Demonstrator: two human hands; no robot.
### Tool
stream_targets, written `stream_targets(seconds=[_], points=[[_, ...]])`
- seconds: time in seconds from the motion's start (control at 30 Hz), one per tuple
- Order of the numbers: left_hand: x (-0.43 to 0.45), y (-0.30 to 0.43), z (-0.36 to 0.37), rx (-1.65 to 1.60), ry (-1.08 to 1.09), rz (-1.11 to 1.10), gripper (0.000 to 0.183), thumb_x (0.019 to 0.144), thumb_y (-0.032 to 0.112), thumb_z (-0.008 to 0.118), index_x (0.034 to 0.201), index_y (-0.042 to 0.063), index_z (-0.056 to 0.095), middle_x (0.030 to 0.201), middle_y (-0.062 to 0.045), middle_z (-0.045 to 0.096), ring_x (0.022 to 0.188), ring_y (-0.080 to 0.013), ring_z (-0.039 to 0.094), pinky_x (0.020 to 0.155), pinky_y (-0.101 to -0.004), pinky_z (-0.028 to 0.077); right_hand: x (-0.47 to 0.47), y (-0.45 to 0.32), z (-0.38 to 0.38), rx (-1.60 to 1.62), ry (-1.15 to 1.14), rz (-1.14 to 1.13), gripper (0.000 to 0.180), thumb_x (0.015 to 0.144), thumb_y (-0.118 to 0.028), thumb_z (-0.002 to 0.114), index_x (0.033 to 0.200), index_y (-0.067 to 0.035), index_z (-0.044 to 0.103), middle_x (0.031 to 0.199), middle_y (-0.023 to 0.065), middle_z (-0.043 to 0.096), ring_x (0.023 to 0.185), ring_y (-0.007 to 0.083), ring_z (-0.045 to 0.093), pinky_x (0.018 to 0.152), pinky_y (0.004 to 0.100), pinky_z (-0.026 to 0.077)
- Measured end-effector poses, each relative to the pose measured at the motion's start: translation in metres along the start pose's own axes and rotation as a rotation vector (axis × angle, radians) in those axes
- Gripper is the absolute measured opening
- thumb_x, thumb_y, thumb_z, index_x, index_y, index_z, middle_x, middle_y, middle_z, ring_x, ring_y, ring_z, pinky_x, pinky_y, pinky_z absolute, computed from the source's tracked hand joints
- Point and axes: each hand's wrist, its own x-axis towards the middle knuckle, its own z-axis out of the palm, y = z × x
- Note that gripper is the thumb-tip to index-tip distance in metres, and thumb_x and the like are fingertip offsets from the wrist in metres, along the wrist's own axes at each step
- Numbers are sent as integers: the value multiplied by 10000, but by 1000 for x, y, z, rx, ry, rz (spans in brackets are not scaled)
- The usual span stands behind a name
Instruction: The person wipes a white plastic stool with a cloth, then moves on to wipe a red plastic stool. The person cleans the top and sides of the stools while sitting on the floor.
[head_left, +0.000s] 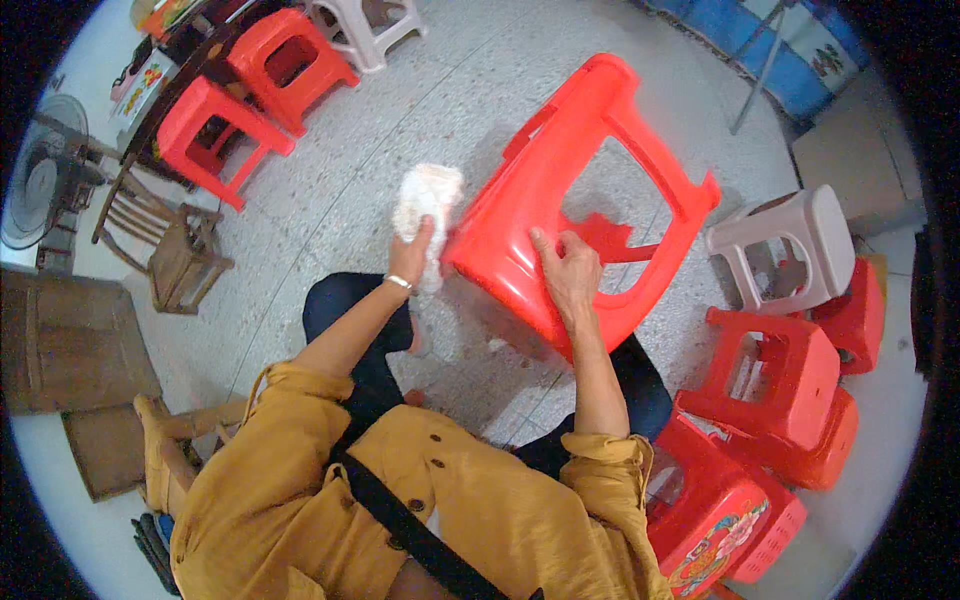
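Observation:
A red plastic stool (517, 225) is tilted on its side before me, its legs pointing up and to the right. My right hand (571, 270) grips the edge of an opening in its side, thumb on the outer face. In my left hand (411, 251), which wears a silvery bracelet, is a white cloth (429, 196). The cloth hangs just left of the stool's seat end, with a narrow gap between them at the top; whether its lower part touches the stool I cannot tell.
Several red stools (780, 375) and a grey-white stool (784, 247) lie or stand at the right. Two red stools (225, 135) stand by a dark table at the upper left, near a small wooden chair (180, 255). Cardboard boxes (851, 157) are at the upper right.

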Motion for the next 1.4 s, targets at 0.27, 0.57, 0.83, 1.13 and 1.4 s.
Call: stream_targets(seconds=[0.27, 0.57, 0.83, 1.13, 1.4], points=[[36, 91, -35, 101, 206, 452, 415, 900, 266, 608, 1181, -32, 541, 1181, -122, 577, 1070, -209, 536, 940, -351, 393, 10, -7, -63, 1116, 289, 333, 434, 964, -374, 464, 851, 4, 645, 809, 21, 626, 732, 119, 527, 708, 303, 450], [-7, 127, 46, 878, -123, 1078, 552, 660, 111, 647, 1183, -9, 515, 1189, -139, 526, 993, -355, 463, 873, -447, 363, 10, 57, -11, 1481, 508, 817, 443, 959, -386, 438, 1200, -24, 519, 1202, 99, 576, 1081, 220, 547, 961, 400, 419], [-31, 128, 103, 831, -232, 988, 586, 680, 290, 685, 1158, -2, 515, 934, -201, 578, 848, -392, 522, 749, -485, 392, 17, 132, 31, 1834, 461, 646, 451, 958, -362, 416, 1272, -41, 462, 1233, 105, 539, 1098, 268, 518, 989, 407, 401], [-117, 116, 133, 878, -586, 1288, 500, 713, 339, 638, 1202, 275, 560, 1222, -25, 537, 969, -277, 503, 760, -442, 364, 0, 164, 16, 1771, 516, 698, 462, 958, -397, 406, 1263, -53, 461, 1202, 110, 546, 1075, 258, 531, 948, 399, 434], [-26, 121, 194, 890, -634, 1026, 742, 604, 358, 747, 1276, 164, 499, 1287, -88, 478, 1156, -338, 444, 948, -503, 323, 15, 191, 41, 1853, 549, 617, 453, 953, -422, 417, 1205, -54, 497, 1123, 97, 565, 1004, 237, 546, 885, 394, 469]])
